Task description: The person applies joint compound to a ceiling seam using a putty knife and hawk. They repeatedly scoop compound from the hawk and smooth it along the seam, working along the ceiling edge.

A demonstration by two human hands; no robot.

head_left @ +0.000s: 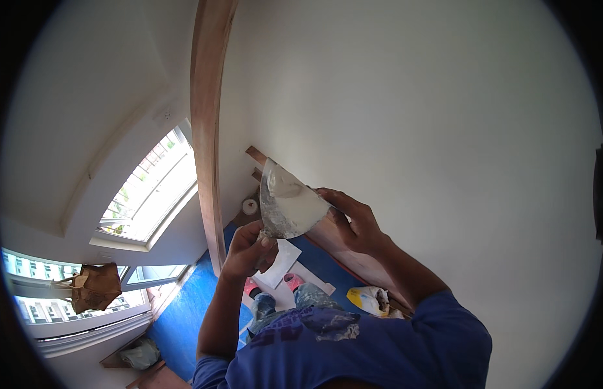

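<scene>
White wall (457,129) fills the space beyond the right fingers and all along their outer side, smooth and evenly lit, dimming toward the rim of the view. Both hands hold one plate (301,209), grey and smeared, with white paste (285,185) spread over its upper face; it lies tilted between the fingers. Left hand (249,249) has its fingers curled closed at the plate's near left corner. Right hand (356,223) pinches the opposite end, fingers over the edge and thumb below.

Beyond the left fingers and a little to their left, a wooden beam (207,123) runs up the view. Farther left of them, a bright window (149,188) is set in a pale sloping surface, and a brown bag (96,287) hangs before lower panes. Just past the left fingers, a white pot (249,206) stands in the corner. Below the fingers, blue sheeting (185,318) covers the floor, with a white board (280,262) and pink shoes (292,281) on it. Below the right fingers, a yellow-and-white sack (363,299) lies by the wall's foot.
</scene>
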